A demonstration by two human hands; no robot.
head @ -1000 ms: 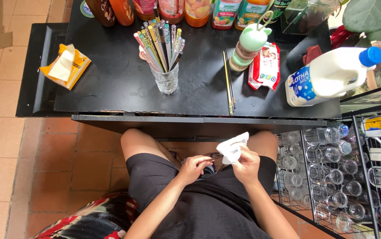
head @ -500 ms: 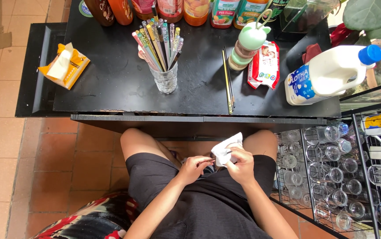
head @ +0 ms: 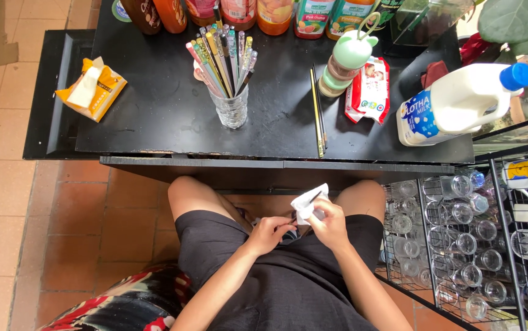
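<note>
I sit at a black table with both hands over my lap. My right hand grips a crumpled white tissue, wrapped around a thin dark stick whose tip shows at the tissue's upper edge. My left hand is closed just left of the tissue, pinching the stick's lower end; that end is mostly hidden by my fingers. The two hands touch each other just below the table's front edge.
On the table stand a glass of several coloured chopsticks, a dark pair of chopsticks, an orange tissue pack, a green stacked container, a wipes pack and a milk jug. A wire rack of glasses stands at my right.
My right hand has brought the tissue down and left from in front of my knee. It now meets my left hand, and the tissue is more crumpled.
</note>
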